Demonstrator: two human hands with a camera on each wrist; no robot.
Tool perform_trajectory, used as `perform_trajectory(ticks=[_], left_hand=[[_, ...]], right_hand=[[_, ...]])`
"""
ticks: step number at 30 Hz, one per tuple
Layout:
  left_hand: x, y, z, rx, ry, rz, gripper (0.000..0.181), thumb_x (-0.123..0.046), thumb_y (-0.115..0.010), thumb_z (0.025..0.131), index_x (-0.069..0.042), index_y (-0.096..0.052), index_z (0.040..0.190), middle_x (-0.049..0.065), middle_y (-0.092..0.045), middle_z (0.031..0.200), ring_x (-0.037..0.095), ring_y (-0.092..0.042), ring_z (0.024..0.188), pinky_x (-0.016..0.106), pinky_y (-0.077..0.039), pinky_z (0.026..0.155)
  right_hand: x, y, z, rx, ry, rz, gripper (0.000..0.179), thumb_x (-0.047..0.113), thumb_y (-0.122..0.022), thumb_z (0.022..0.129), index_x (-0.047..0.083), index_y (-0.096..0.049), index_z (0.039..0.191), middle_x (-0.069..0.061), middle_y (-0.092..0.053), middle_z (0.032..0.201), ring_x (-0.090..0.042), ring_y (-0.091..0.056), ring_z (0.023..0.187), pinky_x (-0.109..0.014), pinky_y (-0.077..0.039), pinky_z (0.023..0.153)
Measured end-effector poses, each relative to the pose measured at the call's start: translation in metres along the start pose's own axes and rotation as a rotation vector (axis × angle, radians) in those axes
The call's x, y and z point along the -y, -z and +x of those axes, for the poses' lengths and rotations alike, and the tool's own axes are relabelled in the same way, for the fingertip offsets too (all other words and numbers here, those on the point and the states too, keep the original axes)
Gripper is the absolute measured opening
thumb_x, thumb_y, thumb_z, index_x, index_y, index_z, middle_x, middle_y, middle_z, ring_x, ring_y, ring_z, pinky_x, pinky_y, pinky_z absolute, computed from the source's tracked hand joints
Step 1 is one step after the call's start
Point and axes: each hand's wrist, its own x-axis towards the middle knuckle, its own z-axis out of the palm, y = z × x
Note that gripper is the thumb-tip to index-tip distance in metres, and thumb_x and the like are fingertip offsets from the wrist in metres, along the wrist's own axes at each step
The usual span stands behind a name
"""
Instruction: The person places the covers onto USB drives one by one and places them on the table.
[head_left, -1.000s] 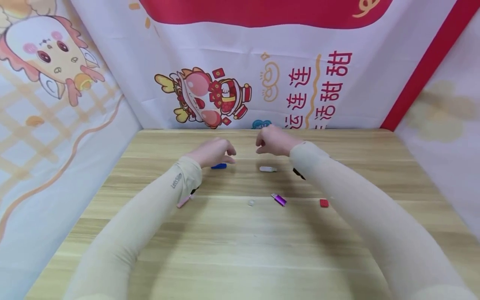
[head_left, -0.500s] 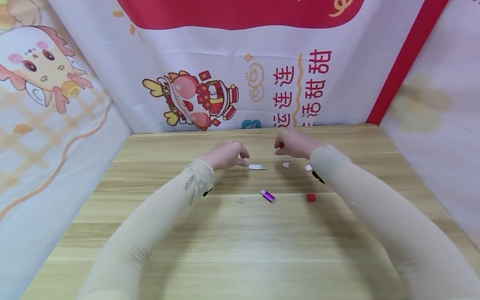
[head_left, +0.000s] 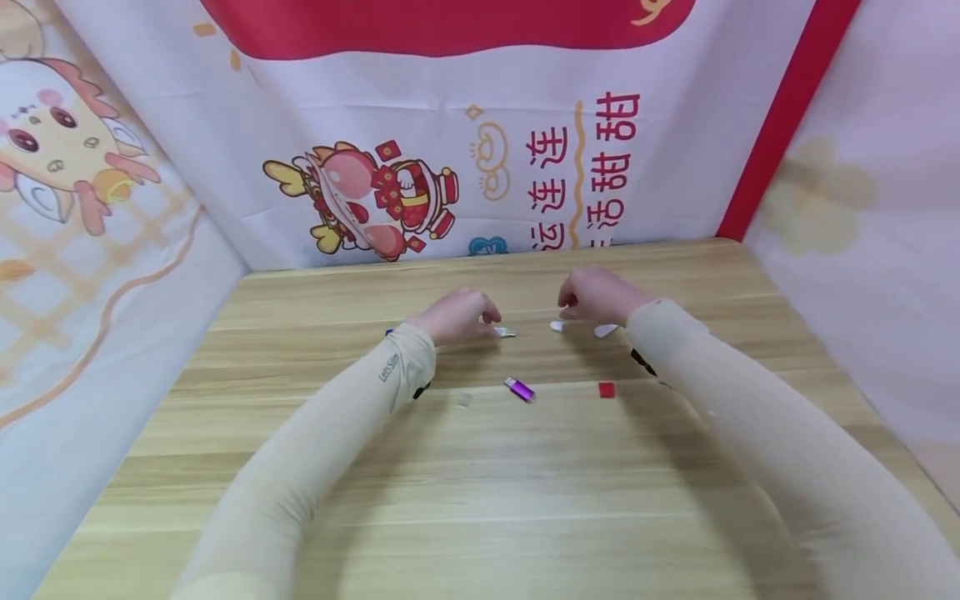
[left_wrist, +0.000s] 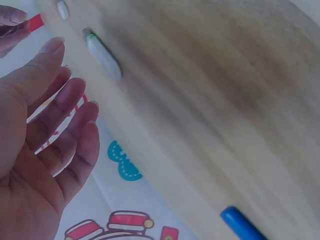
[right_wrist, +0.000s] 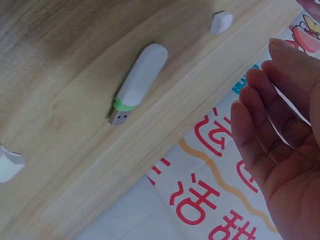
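Observation:
My left hand hovers over the table's far half, fingers loosely bent and empty. Below its fingertips lies a white USB stick, partly hidden in the head view; the left wrist view shows its green collar. My right hand hovers farther right, also empty. A small white cap lies by its fingertips. Another white USB stick with a green collar lies below my right hand, its metal plug bare. A second white cap lies beyond that plug, at the right wrist view's left edge.
Nearer on the table are a purple USB stick, a small clear piece and a red square piece. A blue stick lies left of the white ones. Printed cloth hangs along the table's back edge and sides.
Both hands have moved right across the table, the right one farther, and a bit lower. The view has swung right. The pink stick is now hidden behind my left arm.

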Motion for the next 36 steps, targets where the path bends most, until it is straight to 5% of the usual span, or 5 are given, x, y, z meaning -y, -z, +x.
perform_trajectory(ticks=[15, 36], left_hand=[[0.01, -0.013, 0.006, 0.015, 0.099, -0.094, 0.026, -0.021, -0.075, 0.091, -0.01, -0.074, 0.115, 0.001, -0.071, 0.109, 0.016, -0.063, 0.101, 0.033, -0.049, 0.095], [0.022, -0.025, 0.023, 0.037, 0.047, -0.105, 0.018, -0.023, -0.073, 0.092, -0.014, -0.077, 0.107, -0.004, -0.071, 0.098, 0.012, -0.061, 0.088, 0.031, -0.051, 0.088]], right_hand=[[-0.004, -0.019, 0.017, 0.051, -0.044, 0.03, 0.016, 0.017, -0.075, 0.09, 0.005, -0.076, 0.101, -0.007, -0.07, 0.094, -0.022, -0.063, 0.087, -0.04, -0.053, 0.084], [-0.008, -0.032, 0.033, 0.108, -0.067, 0.022, 0.013, 0.013, -0.075, 0.089, 0.006, -0.076, 0.1, -0.005, -0.068, 0.093, -0.022, -0.061, 0.087, -0.039, -0.052, 0.085]])
